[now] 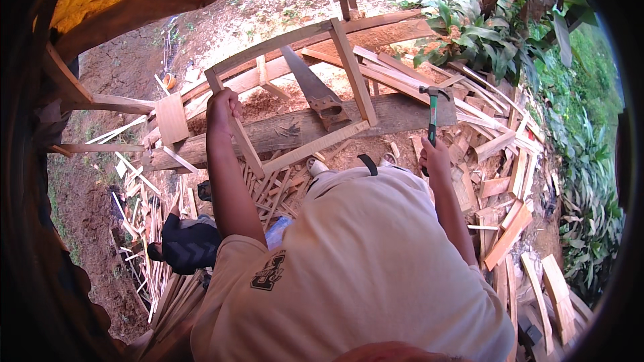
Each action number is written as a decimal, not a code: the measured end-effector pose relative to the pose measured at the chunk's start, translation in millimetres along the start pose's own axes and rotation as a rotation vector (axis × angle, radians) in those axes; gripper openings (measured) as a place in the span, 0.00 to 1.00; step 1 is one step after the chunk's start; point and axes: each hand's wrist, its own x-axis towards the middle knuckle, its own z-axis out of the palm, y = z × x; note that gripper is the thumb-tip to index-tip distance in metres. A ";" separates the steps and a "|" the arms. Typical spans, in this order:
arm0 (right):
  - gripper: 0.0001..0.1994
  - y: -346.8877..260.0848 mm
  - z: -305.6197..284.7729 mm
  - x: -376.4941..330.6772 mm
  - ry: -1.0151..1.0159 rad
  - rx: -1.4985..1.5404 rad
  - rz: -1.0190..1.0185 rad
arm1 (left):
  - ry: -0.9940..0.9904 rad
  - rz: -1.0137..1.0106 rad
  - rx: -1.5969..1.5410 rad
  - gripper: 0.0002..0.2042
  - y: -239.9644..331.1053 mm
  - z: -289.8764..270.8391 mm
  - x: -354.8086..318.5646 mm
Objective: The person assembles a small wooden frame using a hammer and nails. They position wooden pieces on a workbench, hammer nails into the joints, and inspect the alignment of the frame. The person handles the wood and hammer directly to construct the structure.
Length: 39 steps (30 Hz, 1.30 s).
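- The person's left hand (225,106) is closed around one side of a four-sided wooden frame (315,148), at 10 o'clock; the frame itself spans 10 to 1 o'clock.
- The right hand (436,155), at 3 o'clock, grips a hammer (433,115) by its green and black handle, head upward; any lettering on it is too small to read.
- The person's pale shirt (362,255) carries a dark printed emblem (268,273) at 7 o'clock.
- At 8 o'clock, another person (191,247) wears a dark top with grey chevrons.
- A small orange round thing (170,81) sits on the ground at 10 o'clock; whether it is a container, I cannot tell.
- Some pale blue plastic (276,231) shows at 7 o'clock, its contents unclear.
- Toward 12 o'clock, a saw (310,87) with a wooden handle lies on the plank surface (409,112), seen through the frame's opening.
- Dark nails (288,131) lie in a loose heap on that surface, at 10 to 11 o'clock.
- Offcuts (495,188) pile up at 3 o'clock; leafy plants (483,40) stand beyond, at 2.
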 end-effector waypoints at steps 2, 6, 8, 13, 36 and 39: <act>0.14 -5.6 7.5 2.8 0.004 0.070 0.022 | -0.018 -0.016 -0.178 0.14 -12.6 -21.7 3.7; 0.14 -12.3 8.9 9.9 -0.005 0.103 0.012 | 0.012 0.051 -0.365 0.14 -30.6 -39.6 3.6; 0.13 -11.0 5.0 12.7 -0.038 0.096 0.019 | 0.052 0.101 -0.370 0.14 -34.5 -38.6 -1.4; 0.12 -1.5 -5.9 23.5 -0.019 0.056 -0.003 | 0.149 0.208 -0.351 0.15 -53.2 -34.3 -0.1; 0.13 1.7 -2.1 9.7 -0.006 0.037 0.031 | 0.203 0.175 -0.499 0.14 -96.3 -26.8 7.6; 0.13 2.0 -2.5 10.5 -0.012 0.052 0.033 | 0.205 0.175 -0.510 0.14 -98.6 -27.3 8.7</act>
